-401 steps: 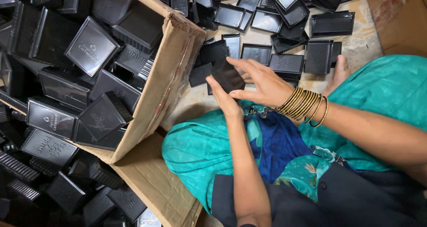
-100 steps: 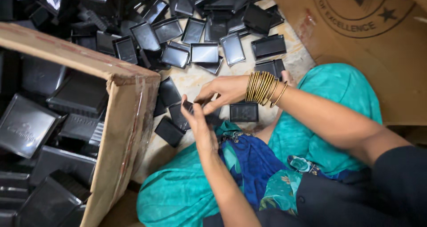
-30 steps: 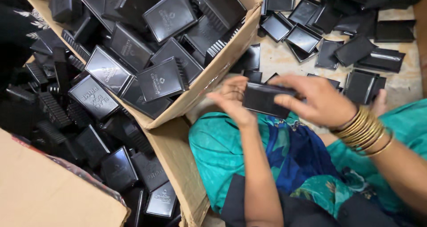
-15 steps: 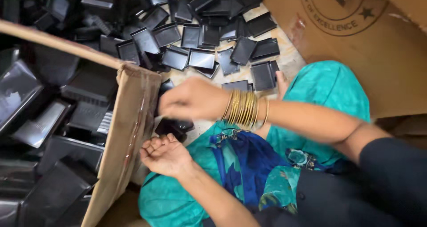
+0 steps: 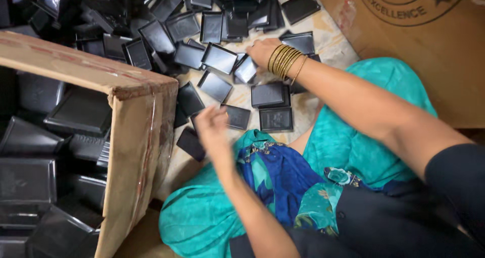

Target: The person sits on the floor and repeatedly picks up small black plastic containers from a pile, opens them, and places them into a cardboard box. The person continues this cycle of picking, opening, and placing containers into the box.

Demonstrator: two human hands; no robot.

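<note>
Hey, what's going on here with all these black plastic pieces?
A person sits on the floor among many shallow black plastic trays. The right hand, with gold bangles at the wrist, reaches out to the loose black trays spread on the floor. The left hand is blurred, raised over the lap, apparently empty. A cardboard box full of similar black pieces stands at their left.

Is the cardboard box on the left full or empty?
Well filled. The cardboard box is open toward the camera, and black plastic trays lie stacked and tilted inside it, up close to its edge.
</note>
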